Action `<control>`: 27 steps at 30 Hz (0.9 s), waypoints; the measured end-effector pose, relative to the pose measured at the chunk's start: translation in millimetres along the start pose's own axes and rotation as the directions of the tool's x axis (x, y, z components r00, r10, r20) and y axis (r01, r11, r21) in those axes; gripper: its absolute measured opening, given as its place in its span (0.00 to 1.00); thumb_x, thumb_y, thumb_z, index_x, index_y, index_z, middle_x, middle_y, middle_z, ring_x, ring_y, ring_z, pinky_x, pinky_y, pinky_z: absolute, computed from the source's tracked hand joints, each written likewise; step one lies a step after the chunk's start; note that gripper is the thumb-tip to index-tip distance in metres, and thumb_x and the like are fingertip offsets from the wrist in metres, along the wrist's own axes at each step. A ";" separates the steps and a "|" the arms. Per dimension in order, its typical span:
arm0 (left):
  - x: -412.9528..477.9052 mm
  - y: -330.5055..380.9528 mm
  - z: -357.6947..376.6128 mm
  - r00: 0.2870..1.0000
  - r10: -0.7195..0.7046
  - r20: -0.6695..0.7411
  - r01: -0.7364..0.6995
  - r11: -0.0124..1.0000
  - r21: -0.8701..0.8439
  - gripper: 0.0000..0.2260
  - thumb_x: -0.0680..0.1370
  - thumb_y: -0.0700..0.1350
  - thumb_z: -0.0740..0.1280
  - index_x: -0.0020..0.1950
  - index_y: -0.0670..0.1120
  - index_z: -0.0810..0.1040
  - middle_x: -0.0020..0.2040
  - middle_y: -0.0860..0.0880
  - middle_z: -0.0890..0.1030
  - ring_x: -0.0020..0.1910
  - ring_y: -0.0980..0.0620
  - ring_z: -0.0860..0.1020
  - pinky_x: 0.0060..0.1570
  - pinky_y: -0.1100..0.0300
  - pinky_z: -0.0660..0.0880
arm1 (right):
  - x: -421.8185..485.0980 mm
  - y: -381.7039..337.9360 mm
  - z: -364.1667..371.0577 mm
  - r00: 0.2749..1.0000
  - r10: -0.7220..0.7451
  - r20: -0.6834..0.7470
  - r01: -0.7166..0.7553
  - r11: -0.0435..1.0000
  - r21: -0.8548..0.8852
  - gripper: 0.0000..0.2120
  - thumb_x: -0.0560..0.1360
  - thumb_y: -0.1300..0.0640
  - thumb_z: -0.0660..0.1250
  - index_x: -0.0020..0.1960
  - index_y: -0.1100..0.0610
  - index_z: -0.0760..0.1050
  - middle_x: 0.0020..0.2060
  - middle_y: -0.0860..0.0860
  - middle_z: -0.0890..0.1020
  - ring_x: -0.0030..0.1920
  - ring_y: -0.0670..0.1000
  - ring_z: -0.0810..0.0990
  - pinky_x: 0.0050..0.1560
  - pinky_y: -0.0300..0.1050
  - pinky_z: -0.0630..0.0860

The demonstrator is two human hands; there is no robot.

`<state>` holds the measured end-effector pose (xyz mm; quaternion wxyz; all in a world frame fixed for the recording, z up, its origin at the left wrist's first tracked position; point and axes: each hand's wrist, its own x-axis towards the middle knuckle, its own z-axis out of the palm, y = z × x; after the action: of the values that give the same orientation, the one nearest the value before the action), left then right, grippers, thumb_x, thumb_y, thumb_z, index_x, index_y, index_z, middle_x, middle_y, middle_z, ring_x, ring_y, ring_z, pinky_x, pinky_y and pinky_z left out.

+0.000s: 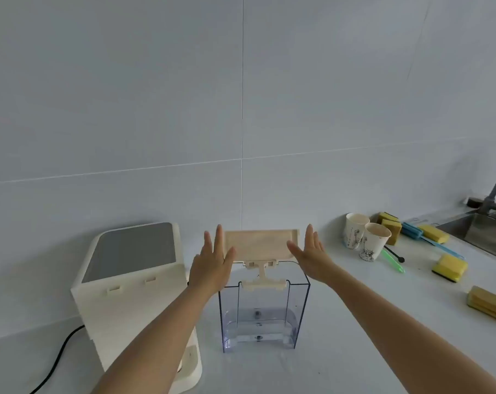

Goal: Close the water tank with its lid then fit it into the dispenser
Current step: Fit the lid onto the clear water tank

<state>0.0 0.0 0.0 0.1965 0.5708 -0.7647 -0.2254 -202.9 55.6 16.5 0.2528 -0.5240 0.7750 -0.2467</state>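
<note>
A clear plastic water tank stands upright on the white counter, just right of the cream dispenser. The tank's beige lid is hinged at the top rear and stands raised, its flat face toward me. My left hand is at the lid's left end and my right hand at its right end. Both hands have straight, spread fingers, and each thumb reaches onto the lid's face. Neither hand is wrapped around anything.
Two paper cups stand at the right. Past them lie several yellow sponges, a blue brush and a green stick. A steel sink with a faucet is at the far right. A black cable trails from the dispenser.
</note>
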 end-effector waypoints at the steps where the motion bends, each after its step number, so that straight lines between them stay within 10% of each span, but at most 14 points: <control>1: 5.3 2.3 -0.2 0.999 -0.046 0.013 0.047 0.993 -0.107 0.28 0.79 0.56 0.45 0.76 0.52 0.37 0.79 0.44 0.46 0.71 0.41 0.66 0.65 0.47 0.66 | 2.0 -1.7 0.0 1.000 0.010 -0.007 -0.010 0.996 0.089 0.38 0.77 0.42 0.49 0.74 0.57 0.31 0.77 0.56 0.39 0.77 0.55 0.38 0.76 0.55 0.42; 8: 32.9 16.4 -0.9 0.959 -0.248 0.138 0.284 0.832 -0.477 0.29 0.78 0.59 0.46 0.77 0.48 0.46 0.74 0.41 0.64 0.68 0.40 0.69 0.62 0.51 0.65 | 14.8 -7.3 -11.6 0.980 0.136 0.144 -0.182 0.906 0.382 0.37 0.77 0.40 0.49 0.76 0.61 0.39 0.77 0.56 0.51 0.76 0.55 0.51 0.73 0.51 0.51; 12: 53.0 14.0 -4.8 0.915 -0.323 0.241 0.401 0.790 -0.463 0.29 0.77 0.61 0.44 0.69 0.44 0.64 0.62 0.41 0.74 0.48 0.43 0.76 0.44 0.56 0.69 | 31.0 -3.4 -11.2 0.970 0.174 0.167 -0.233 0.856 0.462 0.34 0.77 0.40 0.49 0.74 0.61 0.53 0.75 0.57 0.58 0.75 0.56 0.57 0.73 0.52 0.52; 27: 63.9 5.6 -8.5 0.904 -0.324 0.279 0.420 0.794 -0.439 0.27 0.78 0.60 0.45 0.65 0.44 0.71 0.53 0.44 0.77 0.44 0.45 0.78 0.41 0.57 0.67 | 46.4 -7.4 -4.1 0.949 0.267 0.169 -0.315 0.765 0.562 0.32 0.76 0.38 0.51 0.74 0.56 0.57 0.73 0.55 0.63 0.71 0.57 0.64 0.72 0.54 0.55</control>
<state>-17.0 -61.1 12.9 0.2123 0.6178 -0.5695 -0.4990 -215.4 10.2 18.1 0.4663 -0.3041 0.7232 -0.4087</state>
